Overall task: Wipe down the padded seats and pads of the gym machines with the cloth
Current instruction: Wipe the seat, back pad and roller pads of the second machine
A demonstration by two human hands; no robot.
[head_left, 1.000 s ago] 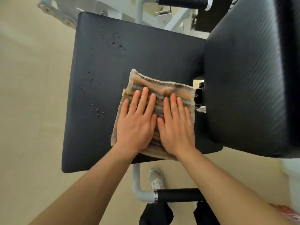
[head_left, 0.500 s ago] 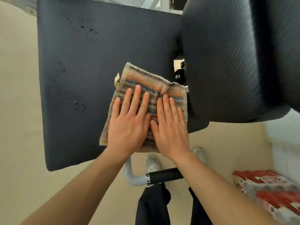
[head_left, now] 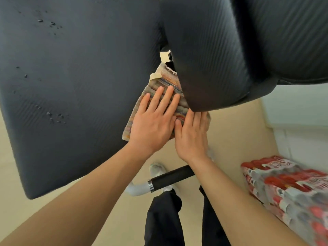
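Two flat palms press the striped cloth [head_left: 164,86] against the near right corner of the black padded seat [head_left: 74,82]. From my remote view, the left hand [head_left: 152,125] lies spread wide, fingers extended, gripping nothing. The right hand [head_left: 192,135] lies beside it with thumbs nearly touching; its fingertips slip out of sight under the rounded black back pad [head_left: 221,50], so I cannot tell how far they reach, though the palm looks flat. The same pad hides the cloth's far right part, and the cloth's near edge overhangs the seat's edge. Droplets [head_left: 56,117] dot the seat toward its left side. Below the hands, a black foam-gripped handle [head_left: 171,176] crosses the beige floor [head_left: 230,139]; a blurred red-and-white wrapped pack [head_left: 284,189] sits at right, cut off.
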